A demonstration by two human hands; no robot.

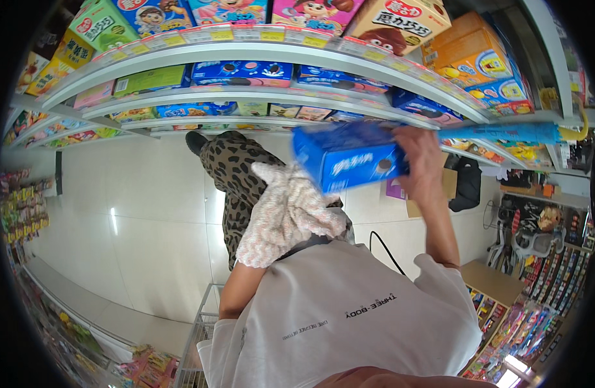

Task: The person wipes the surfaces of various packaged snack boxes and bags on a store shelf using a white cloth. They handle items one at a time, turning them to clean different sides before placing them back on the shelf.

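A blue cookie box (353,169), blurred by motion, is tilted in front of the shelves. My right hand (419,160) grips it at its right end. A fluffy white-and-pink cloth or mitt (273,225) covers my left hand past the wrist, so its fingers are hidden. Part of that covering lies close under the box's left lower corner; whether they touch I cannot tell. Beyond the box, more blue cookie boxes (241,72) stand on the second shelf (220,93), beside a green box (151,81).
The upper shelf (258,51) with price tags holds several colourful snack boxes (229,10). A blue umbrella-like item with a yellow handle (510,132) hangs at right. Below are a black bag (466,184) and a wire rack (200,334) behind my left side.
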